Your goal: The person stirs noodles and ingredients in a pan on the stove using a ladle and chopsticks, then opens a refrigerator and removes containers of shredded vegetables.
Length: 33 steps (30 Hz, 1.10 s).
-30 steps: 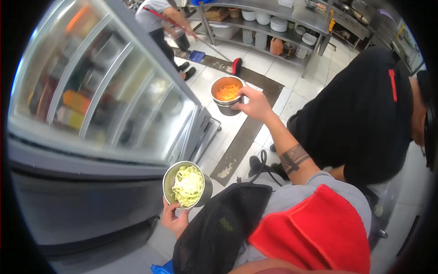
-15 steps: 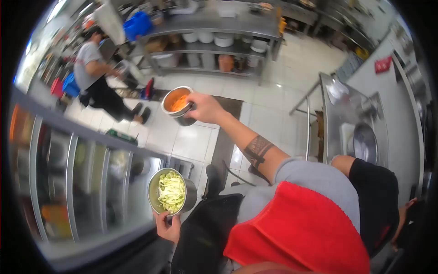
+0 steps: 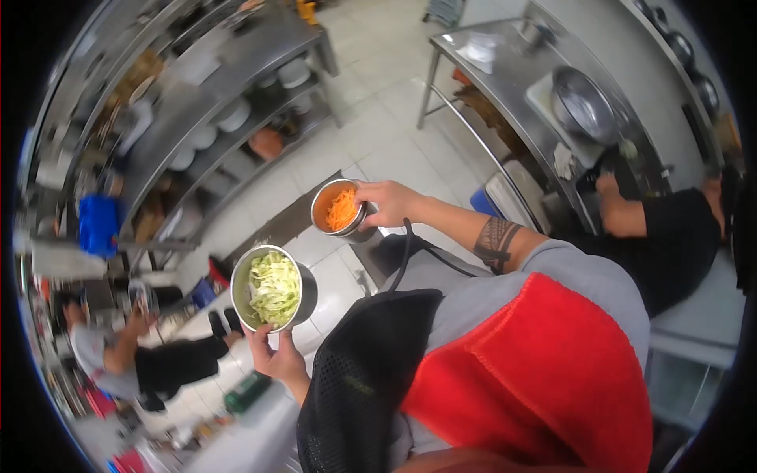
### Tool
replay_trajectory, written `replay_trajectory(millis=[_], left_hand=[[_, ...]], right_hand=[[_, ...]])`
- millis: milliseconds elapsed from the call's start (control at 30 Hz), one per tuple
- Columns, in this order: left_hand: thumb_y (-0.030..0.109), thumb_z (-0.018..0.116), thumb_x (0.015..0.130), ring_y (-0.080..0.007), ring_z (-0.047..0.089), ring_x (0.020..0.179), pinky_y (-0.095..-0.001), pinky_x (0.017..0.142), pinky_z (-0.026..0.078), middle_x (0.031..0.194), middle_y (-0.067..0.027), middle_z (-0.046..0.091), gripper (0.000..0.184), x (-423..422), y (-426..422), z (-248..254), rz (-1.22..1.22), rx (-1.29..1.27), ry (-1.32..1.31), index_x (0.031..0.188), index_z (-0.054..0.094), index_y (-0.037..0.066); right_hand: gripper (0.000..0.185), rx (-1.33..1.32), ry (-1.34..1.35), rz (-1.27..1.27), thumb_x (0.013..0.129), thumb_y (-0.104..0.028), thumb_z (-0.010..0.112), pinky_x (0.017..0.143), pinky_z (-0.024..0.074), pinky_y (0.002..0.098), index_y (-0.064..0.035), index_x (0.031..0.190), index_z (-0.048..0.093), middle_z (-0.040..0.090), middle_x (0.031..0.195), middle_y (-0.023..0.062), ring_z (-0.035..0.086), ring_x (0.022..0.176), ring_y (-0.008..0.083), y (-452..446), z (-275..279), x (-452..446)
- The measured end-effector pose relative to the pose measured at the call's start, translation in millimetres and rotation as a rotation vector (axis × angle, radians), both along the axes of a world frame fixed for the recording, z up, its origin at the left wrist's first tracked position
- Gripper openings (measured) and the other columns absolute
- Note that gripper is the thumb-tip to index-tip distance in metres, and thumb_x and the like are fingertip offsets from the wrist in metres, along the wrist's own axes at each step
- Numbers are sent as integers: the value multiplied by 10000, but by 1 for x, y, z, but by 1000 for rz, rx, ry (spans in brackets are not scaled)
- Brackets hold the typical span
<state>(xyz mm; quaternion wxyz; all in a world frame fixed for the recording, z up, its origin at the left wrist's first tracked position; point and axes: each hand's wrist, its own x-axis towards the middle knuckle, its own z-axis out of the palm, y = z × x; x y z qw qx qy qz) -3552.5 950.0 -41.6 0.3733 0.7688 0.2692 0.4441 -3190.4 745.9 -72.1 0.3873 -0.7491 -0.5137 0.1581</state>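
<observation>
My left hand (image 3: 277,356) grips the lower rim of a metal container (image 3: 306,293), tilted toward me and filled with shredded cabbage (image 3: 274,285). Farther up, my right hand (image 3: 385,203) has its fingers curled over the side of a smaller metal container (image 3: 322,206), which holds shredded carrot (image 3: 342,210). Both containers are up in the air over the floor, close to each other but apart. Part of my right fingers is hidden behind the rim.
A steel table (image 3: 505,67) at upper right bears a big metal bowl (image 3: 583,102); another person's arm (image 3: 623,209) is near it. Steel shelving (image 3: 213,102) with white containers stands at upper left. A person in a black apron (image 3: 177,366) stands at lower left.
The view has turned, and the glass-fronted cabinet has left it at lower left. Both containers now appear closer together, still in my hands.
</observation>
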Motion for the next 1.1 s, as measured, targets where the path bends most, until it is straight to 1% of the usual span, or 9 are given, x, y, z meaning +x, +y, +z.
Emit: replay_trajectory(millis=[133,200,267,433,600,667,767,1067,1100], left_hand=[[-158,780,763,-309,628,1232,-410,1080,477,1441,-293,582,323,-2,0,29,-172,-112,-35,1042,657,-50],[-177,763,769,-297,628,1216,-410,1091,469,1435,-283,580,328,-6,53,-23,-234,-86,-67,1052,650,-57],[-206,731,768,-290,620,1227,-409,1097,463,1448,-280,571,336,-4,53,-31,-207,-154,-171,1060,643,-64],[-148,787,744,-234,667,1129,-322,964,543,1448,-272,586,358,7,54,-8,-370,-67,-204,1068,657,-67],[-102,785,759,-299,598,1318,-380,1088,479,1503,-286,530,310,10,77,-18,-567,41,-151,1035,649,-63],[-10,839,676,-345,632,1318,-376,1065,497,1371,-357,631,313,21,93,-26,-559,-11,-175,964,716,-26],[58,906,662,-358,651,1300,-394,1068,510,1363,-349,638,335,37,123,-44,-627,210,-111,946,738,2],[155,947,661,-364,704,1212,-378,972,572,1432,-339,587,378,39,158,-51,-999,274,-126,971,752,58],[159,949,661,-363,710,1197,-368,940,581,1441,-321,589,387,115,183,-76,-1090,294,-188,980,750,65]], right_hand=[[437,-59,64,-227,744,-264,885,886,558,420,-76,1061,649,675,1115,128,689,1015,348,-87,10,-59],[459,157,-117,-251,753,-307,896,774,560,461,-84,1053,630,676,1010,141,691,893,381,-45,-70,-71],[427,147,-130,-241,771,-281,880,757,560,467,-92,1060,629,660,978,145,687,876,387,-45,-71,-78],[376,181,-123,-261,793,-230,846,820,569,443,-95,1073,634,652,1139,137,677,972,384,-51,-51,-100],[404,226,-222,-367,738,-196,894,927,572,422,-53,1046,674,664,1310,171,691,1066,366,-42,-29,-147],[379,247,-179,-414,774,-220,860,937,574,427,-84,1080,680,609,1442,160,682,1133,376,-24,-37,-152],[399,218,-299,-514,746,-220,885,919,577,425,-63,1050,680,645,1373,164,696,1086,377,-14,-53,-154],[442,202,-319,-1096,752,-279,924,894,569,397,-58,1064,703,746,1065,138,717,1048,323,6,-90,-280],[451,206,-264,-1185,749,-277,927,891,571,400,-59,1075,705,746,1064,138,722,1037,316,29,-120,-233]])
